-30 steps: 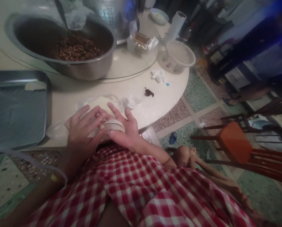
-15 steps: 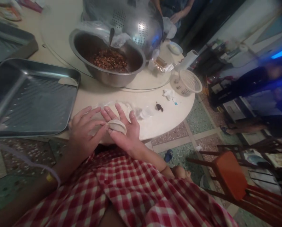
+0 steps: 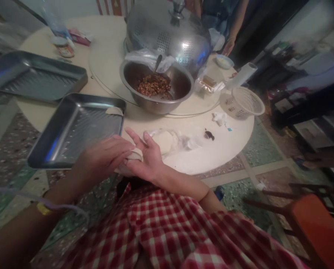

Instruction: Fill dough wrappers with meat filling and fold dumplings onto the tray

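A folded dumpling (image 3: 136,154) rests in the palm of my right hand (image 3: 150,160), partly covered. The right thumb and index finger stand out from it, and the other fingers are hidden. My left hand (image 3: 104,154) comes over from the left, slightly blurred. Its fingers lie together along the dumpling's edge, gripping it. Left of both hands, a metal tray (image 3: 71,140) holds another dumpling (image 3: 114,111) in its far right corner. Beyond my hands, dough wrappers (image 3: 164,142) lie in clear plastic on the table (image 3: 189,162).
A steel bowl (image 3: 161,106) of chopped filling with a spoon (image 3: 157,63) stands ahead, before a large domed lid (image 3: 169,22). A second tray (image 3: 40,78) sits far left. To the right are a white basket (image 3: 248,102) and an orange chair (image 3: 312,224). Another person's hand (image 3: 228,46) shows behind.
My view has swung left, showing more of the trays. The left hand has moved further over the dumpling, covering more of it in the right palm.
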`<action>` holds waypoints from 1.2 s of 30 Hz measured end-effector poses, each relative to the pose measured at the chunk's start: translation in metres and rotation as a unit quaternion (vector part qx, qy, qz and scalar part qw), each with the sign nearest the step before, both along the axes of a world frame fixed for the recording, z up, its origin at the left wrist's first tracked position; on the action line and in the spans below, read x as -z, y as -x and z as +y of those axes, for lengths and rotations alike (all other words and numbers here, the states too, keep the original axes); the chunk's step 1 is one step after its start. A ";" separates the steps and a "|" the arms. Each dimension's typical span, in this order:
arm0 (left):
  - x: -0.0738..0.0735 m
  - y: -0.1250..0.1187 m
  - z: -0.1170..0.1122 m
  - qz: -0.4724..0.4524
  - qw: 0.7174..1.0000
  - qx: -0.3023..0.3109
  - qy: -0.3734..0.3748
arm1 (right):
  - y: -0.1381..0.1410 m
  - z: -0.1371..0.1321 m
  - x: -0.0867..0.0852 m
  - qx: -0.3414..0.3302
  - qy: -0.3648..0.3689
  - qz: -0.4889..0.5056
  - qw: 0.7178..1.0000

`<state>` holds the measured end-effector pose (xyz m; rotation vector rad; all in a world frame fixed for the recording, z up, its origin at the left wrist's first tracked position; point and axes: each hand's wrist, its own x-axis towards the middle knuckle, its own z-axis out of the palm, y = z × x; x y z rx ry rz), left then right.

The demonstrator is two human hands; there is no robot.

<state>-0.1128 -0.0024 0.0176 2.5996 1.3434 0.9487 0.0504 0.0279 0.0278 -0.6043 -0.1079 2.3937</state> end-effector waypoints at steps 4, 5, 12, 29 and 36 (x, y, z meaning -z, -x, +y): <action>-0.007 0.026 0.009 -0.002 1.000 -0.007 0.009 | 0.015 0.009 0.009 0.009 -0.014 0.009 1.000; -0.008 0.033 0.013 -0.005 1.000 -0.009 0.012 | 0.015 0.011 0.012 0.018 -0.015 0.011 1.000; -0.008 0.079 0.069 0.031 0.986 -0.092 0.138 | -0.018 0.013 0.026 0.114 0.002 -0.033 0.993; 0.053 0.089 0.145 0.077 0.975 -0.108 0.176 | -0.047 0.010 0.028 0.177 -0.080 -0.091 0.977; 0.045 0.093 0.141 0.099 0.976 -0.123 0.151 | -0.053 0.011 0.031 0.191 -0.089 -0.124 0.970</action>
